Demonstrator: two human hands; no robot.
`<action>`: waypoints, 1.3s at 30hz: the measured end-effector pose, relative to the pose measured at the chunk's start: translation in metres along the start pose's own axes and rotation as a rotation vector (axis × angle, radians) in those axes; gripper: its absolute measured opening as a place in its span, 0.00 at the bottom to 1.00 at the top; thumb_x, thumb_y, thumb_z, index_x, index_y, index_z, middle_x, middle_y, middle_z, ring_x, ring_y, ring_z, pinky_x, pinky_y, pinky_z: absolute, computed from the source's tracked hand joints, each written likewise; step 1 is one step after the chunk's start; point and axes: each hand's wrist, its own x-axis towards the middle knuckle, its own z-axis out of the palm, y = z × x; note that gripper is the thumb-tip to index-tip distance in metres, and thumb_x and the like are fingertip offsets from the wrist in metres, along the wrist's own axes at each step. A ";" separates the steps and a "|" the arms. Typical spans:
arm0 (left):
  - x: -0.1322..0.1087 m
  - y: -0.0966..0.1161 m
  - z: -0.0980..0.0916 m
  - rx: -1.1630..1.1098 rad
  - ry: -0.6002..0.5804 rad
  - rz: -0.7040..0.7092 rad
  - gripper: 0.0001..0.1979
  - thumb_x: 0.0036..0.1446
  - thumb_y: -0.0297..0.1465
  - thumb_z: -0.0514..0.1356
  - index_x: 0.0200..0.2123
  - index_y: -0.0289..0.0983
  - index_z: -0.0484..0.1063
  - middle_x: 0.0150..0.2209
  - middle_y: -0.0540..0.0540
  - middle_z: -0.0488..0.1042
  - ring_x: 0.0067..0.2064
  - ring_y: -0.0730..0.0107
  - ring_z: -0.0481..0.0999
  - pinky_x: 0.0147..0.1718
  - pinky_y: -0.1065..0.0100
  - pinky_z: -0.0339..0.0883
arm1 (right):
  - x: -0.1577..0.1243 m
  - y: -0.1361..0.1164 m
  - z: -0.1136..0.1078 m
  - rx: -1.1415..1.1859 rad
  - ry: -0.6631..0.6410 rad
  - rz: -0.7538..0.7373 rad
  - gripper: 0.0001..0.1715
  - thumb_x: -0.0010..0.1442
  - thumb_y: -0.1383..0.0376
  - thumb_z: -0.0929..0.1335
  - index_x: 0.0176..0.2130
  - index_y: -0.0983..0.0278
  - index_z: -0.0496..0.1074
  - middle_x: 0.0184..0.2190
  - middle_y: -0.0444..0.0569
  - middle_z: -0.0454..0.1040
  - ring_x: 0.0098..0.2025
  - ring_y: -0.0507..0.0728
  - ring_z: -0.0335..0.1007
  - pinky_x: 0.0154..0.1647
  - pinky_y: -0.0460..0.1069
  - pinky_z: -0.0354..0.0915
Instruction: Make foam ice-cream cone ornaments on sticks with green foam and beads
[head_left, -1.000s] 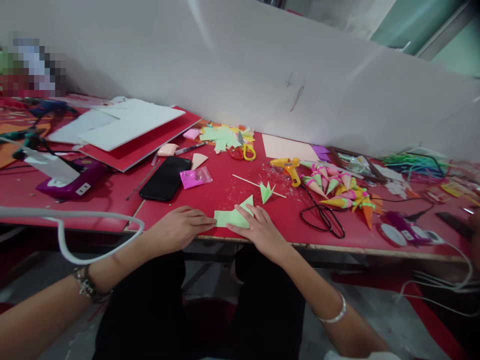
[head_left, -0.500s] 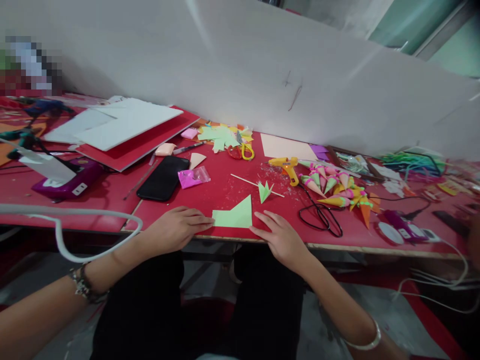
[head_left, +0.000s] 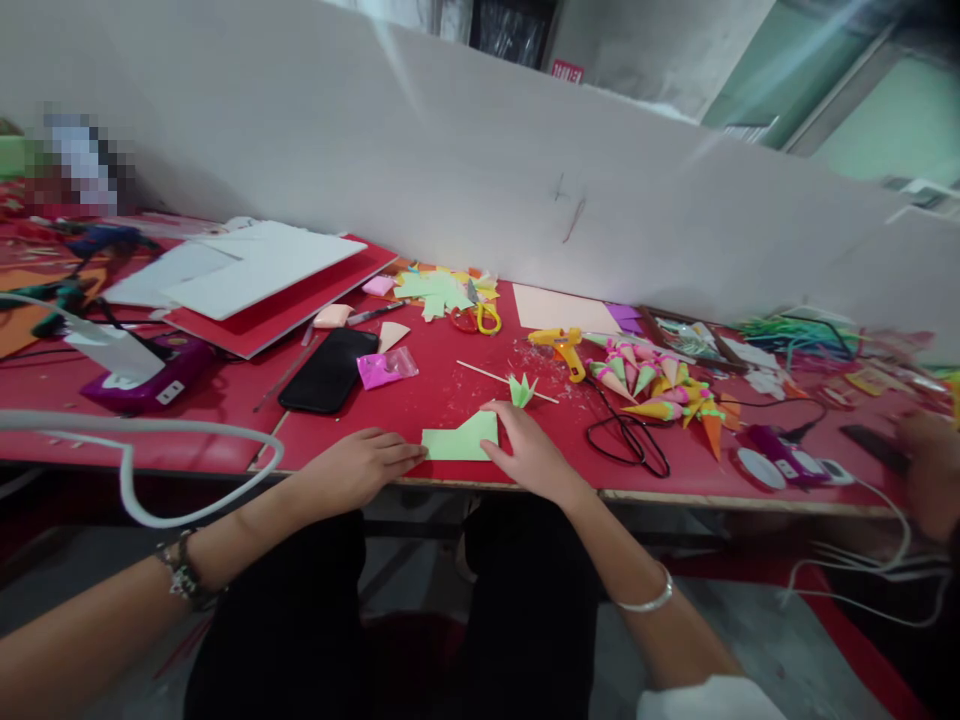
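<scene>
Green paper lies flat at the red table's near edge, pinned between the left hand and right hand, fingers spread upon it.

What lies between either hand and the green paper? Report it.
Nothing visible. The left hand touches the green paper at its left end, and the right hand rests on its right corner, by the near edge of the red table.
</scene>
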 end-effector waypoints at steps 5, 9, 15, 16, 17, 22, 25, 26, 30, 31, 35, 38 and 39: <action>0.003 0.003 -0.004 -0.108 0.054 -0.080 0.20 0.52 0.21 0.48 0.48 0.39 0.65 0.47 0.47 0.69 0.46 0.68 0.66 0.46 0.66 0.56 | 0.014 0.000 0.010 -0.042 -0.253 0.025 0.40 0.50 0.61 0.66 0.57 0.63 0.47 0.54 0.57 0.56 0.56 0.61 0.50 0.52 0.56 0.51; 0.011 0.000 -0.011 -0.271 0.143 -0.162 0.18 0.51 0.20 0.47 0.41 0.41 0.67 0.42 0.49 0.71 0.43 0.71 0.67 0.44 0.69 0.59 | 0.018 0.001 0.010 -0.057 -0.327 0.040 0.33 0.52 0.65 0.65 0.56 0.63 0.52 0.51 0.56 0.61 0.53 0.60 0.54 0.51 0.57 0.49; 0.036 0.001 -0.021 -0.425 0.509 -0.335 0.13 0.48 0.20 0.46 0.38 0.35 0.60 0.41 0.43 0.66 0.47 0.68 0.62 0.47 0.65 0.57 | 0.019 0.004 -0.001 -0.156 -0.174 -0.032 0.11 0.53 0.70 0.63 0.37 0.60 0.70 0.38 0.48 0.64 0.44 0.56 0.58 0.46 0.54 0.50; 0.041 0.003 -0.022 -0.411 0.503 -0.323 0.12 0.49 0.21 0.47 0.38 0.35 0.60 0.42 0.43 0.65 0.47 0.67 0.62 0.47 0.64 0.56 | 0.020 0.004 -0.002 -0.175 -0.118 -0.036 0.09 0.53 0.69 0.64 0.34 0.59 0.71 0.39 0.48 0.63 0.44 0.56 0.57 0.46 0.54 0.49; 0.047 0.006 -0.022 -0.384 0.471 -0.302 0.11 0.50 0.22 0.47 0.38 0.36 0.60 0.42 0.44 0.65 0.47 0.66 0.62 0.46 0.63 0.56 | 0.021 0.005 -0.003 -0.185 -0.065 -0.043 0.09 0.53 0.69 0.64 0.32 0.59 0.72 0.41 0.48 0.61 0.45 0.56 0.55 0.47 0.55 0.49; 0.071 0.013 -0.012 -0.213 0.279 -0.279 0.11 0.54 0.27 0.49 0.42 0.37 0.62 0.42 0.44 0.65 0.46 0.64 0.63 0.44 0.62 0.56 | 0.031 0.015 -0.002 -0.065 0.125 -0.048 0.11 0.53 0.71 0.63 0.29 0.59 0.73 0.42 0.48 0.57 0.47 0.55 0.53 0.49 0.53 0.50; 0.077 0.014 0.001 -0.119 0.233 -0.313 0.14 0.54 0.32 0.50 0.44 0.36 0.61 0.45 0.41 0.63 0.47 0.60 0.61 0.44 0.60 0.55 | 0.034 0.028 0.001 0.099 0.148 0.008 0.15 0.53 0.73 0.61 0.30 0.60 0.73 0.33 0.46 0.59 0.39 0.52 0.57 0.43 0.49 0.56; 0.078 0.014 0.004 -0.105 0.222 -0.318 0.16 0.54 0.34 0.50 0.46 0.36 0.61 0.46 0.40 0.63 0.47 0.59 0.61 0.44 0.60 0.55 | 0.034 0.033 0.002 0.154 0.134 0.032 0.16 0.53 0.74 0.59 0.30 0.60 0.73 0.31 0.46 0.60 0.37 0.52 0.59 0.41 0.49 0.57; 0.078 0.014 0.009 -0.118 0.183 -0.313 0.17 0.55 0.37 0.49 0.46 0.37 0.61 0.45 0.42 0.63 0.46 0.60 0.62 0.41 0.62 0.58 | 0.030 0.046 0.006 0.328 0.094 0.179 0.18 0.53 0.72 0.56 0.31 0.62 0.72 0.30 0.46 0.68 0.32 0.52 0.63 0.35 0.47 0.58; 0.078 0.014 0.008 -0.124 0.174 -0.312 0.16 0.55 0.37 0.49 0.45 0.37 0.61 0.44 0.42 0.64 0.45 0.61 0.62 0.40 0.62 0.58 | 0.030 0.047 0.007 0.360 0.101 0.224 0.17 0.54 0.70 0.57 0.32 0.63 0.72 0.30 0.46 0.69 0.32 0.52 0.63 0.34 0.47 0.58; 0.083 0.014 0.004 -0.130 0.157 -0.346 0.14 0.56 0.38 0.48 0.40 0.36 0.64 0.39 0.43 0.65 0.42 0.63 0.63 0.37 0.65 0.59 | 0.035 0.047 0.012 0.456 0.150 0.304 0.13 0.53 0.61 0.60 0.32 0.65 0.69 0.29 0.47 0.71 0.30 0.53 0.65 0.31 0.46 0.59; 0.088 0.013 0.005 -0.104 0.148 -0.393 0.14 0.56 0.37 0.48 0.41 0.35 0.64 0.38 0.43 0.65 0.41 0.62 0.64 0.35 0.65 0.60 | 0.039 0.046 0.017 0.467 0.154 0.318 0.11 0.52 0.61 0.61 0.33 0.65 0.66 0.25 0.45 0.69 0.27 0.51 0.65 0.27 0.45 0.59; 0.089 0.013 0.005 -0.091 0.144 -0.397 0.15 0.55 0.37 0.48 0.42 0.36 0.63 0.38 0.43 0.65 0.42 0.62 0.64 0.34 0.65 0.60 | 0.040 0.046 0.019 0.465 0.142 0.332 0.10 0.52 0.61 0.61 0.33 0.64 0.66 0.24 0.44 0.69 0.26 0.51 0.64 0.26 0.44 0.59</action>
